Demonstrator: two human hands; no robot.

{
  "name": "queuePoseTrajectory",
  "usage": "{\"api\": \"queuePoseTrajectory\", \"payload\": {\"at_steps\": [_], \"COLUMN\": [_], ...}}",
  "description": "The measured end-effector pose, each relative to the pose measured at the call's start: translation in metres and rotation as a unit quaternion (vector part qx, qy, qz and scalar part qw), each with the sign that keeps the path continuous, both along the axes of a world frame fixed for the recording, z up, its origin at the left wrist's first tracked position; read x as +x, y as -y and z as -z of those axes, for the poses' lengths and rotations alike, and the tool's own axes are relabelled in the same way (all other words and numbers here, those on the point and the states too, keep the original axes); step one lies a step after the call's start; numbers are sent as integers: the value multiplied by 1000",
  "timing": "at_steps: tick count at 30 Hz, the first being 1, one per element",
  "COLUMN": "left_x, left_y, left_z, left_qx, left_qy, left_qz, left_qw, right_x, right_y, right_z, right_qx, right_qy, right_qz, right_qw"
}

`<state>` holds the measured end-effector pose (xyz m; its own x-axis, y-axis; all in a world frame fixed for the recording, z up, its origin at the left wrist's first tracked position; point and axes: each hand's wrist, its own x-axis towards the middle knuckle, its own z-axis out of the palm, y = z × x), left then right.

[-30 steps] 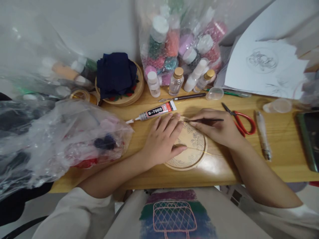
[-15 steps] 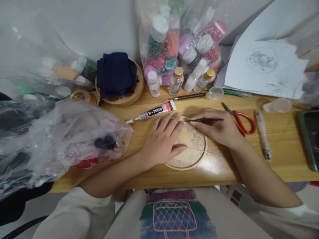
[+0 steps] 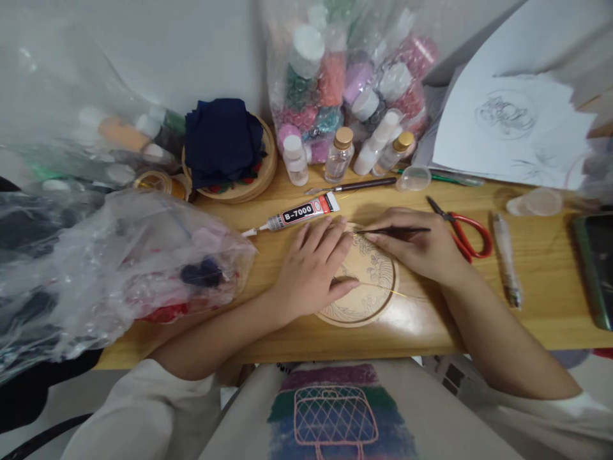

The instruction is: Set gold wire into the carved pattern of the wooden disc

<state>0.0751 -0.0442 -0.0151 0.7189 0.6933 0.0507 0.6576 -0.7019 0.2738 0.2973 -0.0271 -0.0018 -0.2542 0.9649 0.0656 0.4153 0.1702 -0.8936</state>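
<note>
Head view: our left hand (image 3: 309, 271) lies spread over the round board (image 3: 368, 306) on the table (image 3: 272, 342), our right hand (image 3: 424, 249) pinches a thin dark tool (image 3: 405, 229), seemingly laying gold wire (image 3: 396, 293), which next calls for steady guiding.

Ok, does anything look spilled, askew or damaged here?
Nothing stands out: the wooden disc lies flat under the left hand, no spill shows around the glue tube, and I see no damage.
</note>
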Motion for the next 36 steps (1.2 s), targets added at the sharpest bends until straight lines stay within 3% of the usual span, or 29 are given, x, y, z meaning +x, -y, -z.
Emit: {"api": "queuePoseTrajectory", "payload": {"at_steps": [36], "left_x": [0], "left_y": [0], "left_z": [1], "left_qx": [17], "left_qy": [0], "left_qz": [7], "left_qw": [1000], "right_x": [-2], "right_y": [0], "right_z": [0], "right_qx": [-1], "right_qy": [-1], "right_qz": [8], "right_qw": [1000]}}
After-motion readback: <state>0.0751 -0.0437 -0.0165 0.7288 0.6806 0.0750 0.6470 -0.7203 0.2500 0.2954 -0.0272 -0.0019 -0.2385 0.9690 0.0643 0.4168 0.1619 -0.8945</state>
